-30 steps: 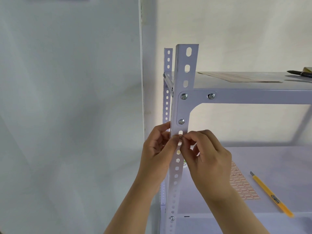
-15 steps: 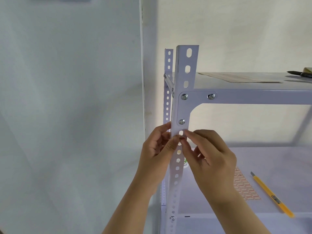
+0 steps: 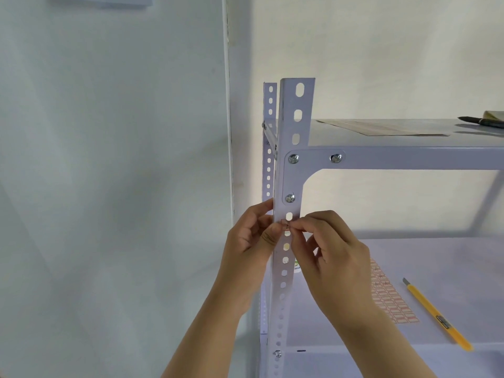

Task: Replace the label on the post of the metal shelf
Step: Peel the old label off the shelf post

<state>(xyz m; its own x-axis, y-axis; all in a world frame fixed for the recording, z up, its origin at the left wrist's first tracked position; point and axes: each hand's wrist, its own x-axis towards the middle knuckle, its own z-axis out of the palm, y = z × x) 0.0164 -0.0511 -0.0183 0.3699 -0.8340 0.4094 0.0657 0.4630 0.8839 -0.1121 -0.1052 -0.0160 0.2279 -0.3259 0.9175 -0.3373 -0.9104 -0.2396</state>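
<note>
The white perforated post (image 3: 295, 126) of the metal shelf stands upright in the middle of the view. A small red-bordered label (image 3: 284, 224) sits on the post's front face, just below the lowest bracket screw. My left hand (image 3: 252, 241) wraps around the post's left edge, its thumb pressed beside the label. My right hand (image 3: 331, 251) comes in from the right, with thumb and forefinger pinched on the label's right edge. Most of the label is hidden by my fingertips.
A sheet of red-bordered labels (image 3: 392, 304) and a yellow utility knife (image 3: 436, 315) lie on the lower shelf (image 3: 450, 257). On the top shelf (image 3: 409, 154) lie a flat sheet (image 3: 381, 129) and a dark pen (image 3: 480, 120). A wall corner runs left of the post.
My right hand's fingers have curled back into a pinch at the label after stretching out half a second ago. The left hand keeps its hold on the post.
</note>
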